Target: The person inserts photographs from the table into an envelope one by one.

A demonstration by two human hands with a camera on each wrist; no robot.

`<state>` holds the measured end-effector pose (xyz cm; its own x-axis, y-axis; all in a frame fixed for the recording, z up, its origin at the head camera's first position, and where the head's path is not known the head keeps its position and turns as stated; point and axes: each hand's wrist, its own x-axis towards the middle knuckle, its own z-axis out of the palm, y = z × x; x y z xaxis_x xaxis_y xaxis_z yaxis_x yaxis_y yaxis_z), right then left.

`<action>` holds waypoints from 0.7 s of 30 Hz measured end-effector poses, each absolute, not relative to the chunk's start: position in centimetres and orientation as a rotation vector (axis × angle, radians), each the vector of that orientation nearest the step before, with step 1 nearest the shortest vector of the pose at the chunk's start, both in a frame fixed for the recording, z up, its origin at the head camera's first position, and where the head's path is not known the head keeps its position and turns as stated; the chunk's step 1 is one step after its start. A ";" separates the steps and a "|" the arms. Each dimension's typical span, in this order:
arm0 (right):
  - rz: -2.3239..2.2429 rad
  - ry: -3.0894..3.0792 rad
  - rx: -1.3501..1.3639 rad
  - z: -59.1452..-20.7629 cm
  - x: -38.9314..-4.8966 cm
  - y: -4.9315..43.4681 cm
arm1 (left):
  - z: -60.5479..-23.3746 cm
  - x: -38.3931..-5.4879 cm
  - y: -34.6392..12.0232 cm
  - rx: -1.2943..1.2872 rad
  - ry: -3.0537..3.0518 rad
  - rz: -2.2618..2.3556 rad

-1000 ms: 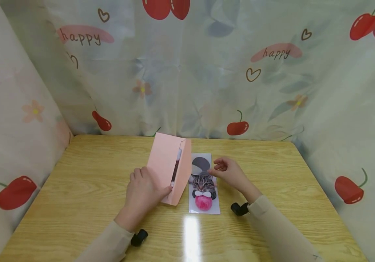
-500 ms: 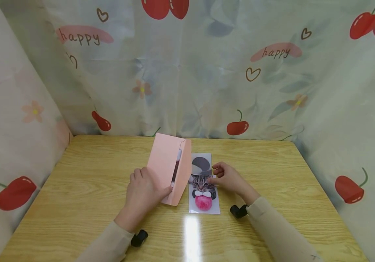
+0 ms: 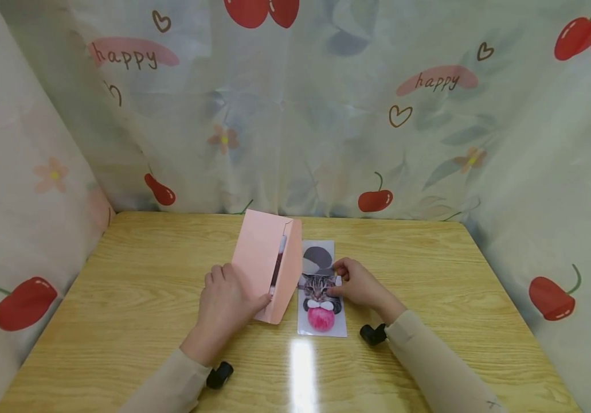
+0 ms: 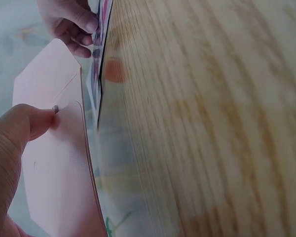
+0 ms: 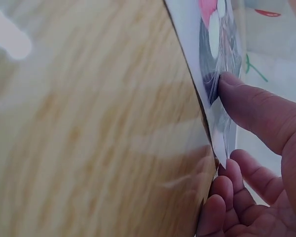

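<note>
Cat photo on desk, just beside pink envelope; may slip or crease.
Right hand: fingers pinching photo's edge, thumb on top; uneven grip could bend it. Left hand: fingers pinching envelope; squeezing could narrow its opening.

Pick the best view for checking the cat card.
Head: the cat card faces it most squarely, with most of the print readable, though the right hand covers a bit. Left wrist: nearly edge-on, beyond the pink envelope, cropped. Right wrist: close, thumb contact clear, but steeply slanted and cropped.
</note>
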<state>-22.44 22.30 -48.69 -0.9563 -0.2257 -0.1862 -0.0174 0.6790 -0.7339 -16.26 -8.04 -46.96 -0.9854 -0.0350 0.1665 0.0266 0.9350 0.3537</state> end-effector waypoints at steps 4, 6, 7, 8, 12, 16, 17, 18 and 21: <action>-1.115 2.649 -0.209 -48.8 -22.5 22.3 | -47.0 -16.2 -8.1 0.004 -2.917 -0.534; -1.099 2.658 -0.219 -48.8 -22.5 22.3 | -47.0 -16.2 -8.1 0.004 -2.914 -0.533; -1.090 2.664 -0.224 -48.8 -22.5 22.3 | -47.0 -16.2 -8.1 0.003 -2.913 -0.530; -1.081 2.672 -0.231 -48.8 -22.6 22.3 | -47.0 -16.2 -8.0 0.003 -2.913 -0.529; -1.055 2.687 -0.247 -48.7 -22.6 22.3 | -47.1 -16.3 -8.0 0.003 -2.917 -0.521; -1.040 2.700 -0.245 -48.8 -22.6 22.4 | -47.1 -16.3 -7.9 0.006 -2.919 -0.518; -1.039 2.701 -0.241 -48.8 -22.6 22.4 | -47.1 -16.3 -7.9 0.007 -2.920 -0.518; -1.036 2.704 -0.240 -48.8 -22.6 22.4 | -47.1 -16.3 -7.9 0.007 -2.921 -0.517; -1.043 2.711 -0.236 -48.9 -22.6 22.6 | -47.1 -16.3 -7.9 0.006 -2.923 -0.518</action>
<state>-22.59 22.56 -48.90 -0.9612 -0.2297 -0.1527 -0.0681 0.7343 -0.6754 -16.29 -7.92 -47.13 -0.9851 -0.0339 0.1686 0.0261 0.9396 0.3414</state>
